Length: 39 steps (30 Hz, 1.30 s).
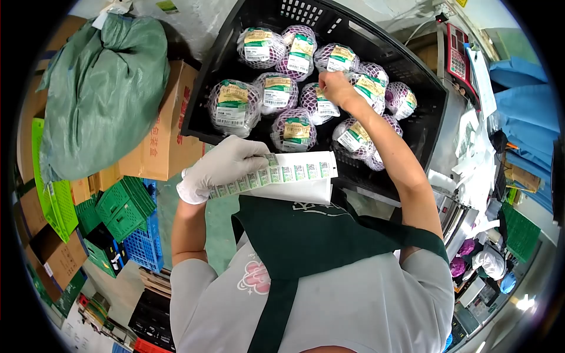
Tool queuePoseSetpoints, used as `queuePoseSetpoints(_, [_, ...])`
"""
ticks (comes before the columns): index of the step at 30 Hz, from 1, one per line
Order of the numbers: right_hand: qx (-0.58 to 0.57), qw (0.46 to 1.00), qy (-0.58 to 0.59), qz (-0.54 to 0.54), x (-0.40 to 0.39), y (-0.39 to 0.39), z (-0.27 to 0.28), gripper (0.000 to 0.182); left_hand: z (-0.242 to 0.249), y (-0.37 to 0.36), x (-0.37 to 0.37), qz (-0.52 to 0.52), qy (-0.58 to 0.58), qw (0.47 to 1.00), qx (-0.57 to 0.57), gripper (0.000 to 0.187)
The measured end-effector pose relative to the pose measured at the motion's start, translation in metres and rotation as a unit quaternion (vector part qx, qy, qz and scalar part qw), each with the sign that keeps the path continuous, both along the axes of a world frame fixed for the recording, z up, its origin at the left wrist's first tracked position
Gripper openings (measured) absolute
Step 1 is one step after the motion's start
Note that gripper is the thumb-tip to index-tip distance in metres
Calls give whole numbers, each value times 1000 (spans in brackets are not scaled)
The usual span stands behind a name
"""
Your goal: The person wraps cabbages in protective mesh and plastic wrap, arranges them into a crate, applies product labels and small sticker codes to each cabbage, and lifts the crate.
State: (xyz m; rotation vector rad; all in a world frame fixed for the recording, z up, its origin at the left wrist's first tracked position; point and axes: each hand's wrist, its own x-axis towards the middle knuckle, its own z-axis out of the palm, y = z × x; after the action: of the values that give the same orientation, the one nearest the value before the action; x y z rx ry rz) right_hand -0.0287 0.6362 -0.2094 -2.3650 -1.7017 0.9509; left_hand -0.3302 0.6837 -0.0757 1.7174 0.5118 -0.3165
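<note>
Closest to the lens, a green apron [306,235] hangs over a grey shirt. Above it, the gloved left hand [226,167] pinches a sheet of stickers [282,173], thin, floppy paper best gripped at its edge. Well apart from it, the bare right hand [336,88] presses its closed fingertips onto a netted purple vegetable [371,87] in the black crate [412,70]; the wrapped produce looks firm, fairly light, and the adhesive label likely clings on contact.

A produce packing room: crate [424,112] of labelled netted fruit [235,106], cardboard boxes [168,135], stacked baskets [123,206].
</note>
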Motion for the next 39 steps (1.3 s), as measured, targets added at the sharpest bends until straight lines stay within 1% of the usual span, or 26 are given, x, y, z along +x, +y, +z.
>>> queuePoseSetpoints(3, [54,996,-48,55,-1,-4,-5,17,-2,0,-3,8,-12,1000,7,21])
queuePoseSetpoints(4, [54,996,-48,55,0,-5,-6,17,0,0,-4,12,-8,1000,4,21])
queuePoseSetpoints(6, [61,993,-101,30,2,-6,-8,14,1,0,-6,18,-4,1000,2,21])
queuePoseSetpoints(9, [51,990,-125,36,1,-3,-8,17,3,0,-9,21,-9,1000,7,20])
queuePoseSetpoints(12, [21,992,-116,45,-2,-1,-1,18,6,-1,-13,19,0,1000,8,19])
queuePoseSetpoints(15, [36,991,-117,60,-5,-5,5,19,7,-2,-13,18,-11,1000,15,19])
queuePoseSetpoints(17, [87,993,-70,36,-6,-11,11,18,9,-1,-11,11,2,1000,23,18])
queuePoseSetpoints(19, [161,987,-8,0,-8,-21,30,15,11,-2,-8,0,-18,999,49,18])
queuePoseSetpoints(20, [168,980,72,-77,-12,-31,46,13,12,-2,-6,-6,-36,997,71,17])
queuePoseSetpoints(21, [186,971,106,-105,-16,-43,67,13,11,-3,-3,-11,-37,997,74,17])
queuePoseSetpoints(22, [164,960,193,-117,-21,-55,96,16,10,-4,1,-34,-56,991,118,16])
queuePoseSetpoints(23, [99,930,320,-150,-25,-71,114,21,11,-6,6,-60,-77,982,162,14])
queuePoseSetpoints(24, [51,904,401,-140,-32,-88,138,28,14,-10,13,-61,-104,977,177,11])
queuePoseSetpoints(25, [43,906,412,-86,-38,-106,144,32,16,-13,21,-73,-109,975,180,11])
queuePoseSetpoints(26, [55,907,417,-33,-43,-121,149,33,17,-17,29,-111,-109,964,216,11])
queuePoseSetpoints(27, [36,917,395,-30,-53,-134,154,29,19,-20,39,-148,-111,950,253,11])
queuePoseSetpoints(28, [18,931,363,-37,-59,-143,157,26,22,-25,49,-179,-84,944,264,11])
queuePoseSetpoints(29, [-1,943,329,-46,-63,-153,160,22,22,-29,57,-214,-74,932,285,14])
queuePoseSetpoints(31, [75,958,267,-77,-63,-173,163,17,42,-41,72,-194,-71,926,315,26])
queuePoseSetpoints(32, [99,955,257,-112,-60,-182,168,15,52,-46,81,-196,-158,855,454,39])
queuePoseSetpoints(33, [157,950,241,-124,-51,-194,165,15,72,-48,88,-182,-191,831,490,46])
queuePoseSetpoints(35, [249,920,220,-210,-28,-215,166,13,101,-39,93,-84,-294,863,403,49])
queuePoseSetpoints(37, [290,872,213,-331,11,-243,162,13,115,-34,81,71,-352,831,424,40])
queuePoseSetpoints(39, [347,772,215,-487,50,-272,158,13,121,-25,83,160,-449,786,393,31])
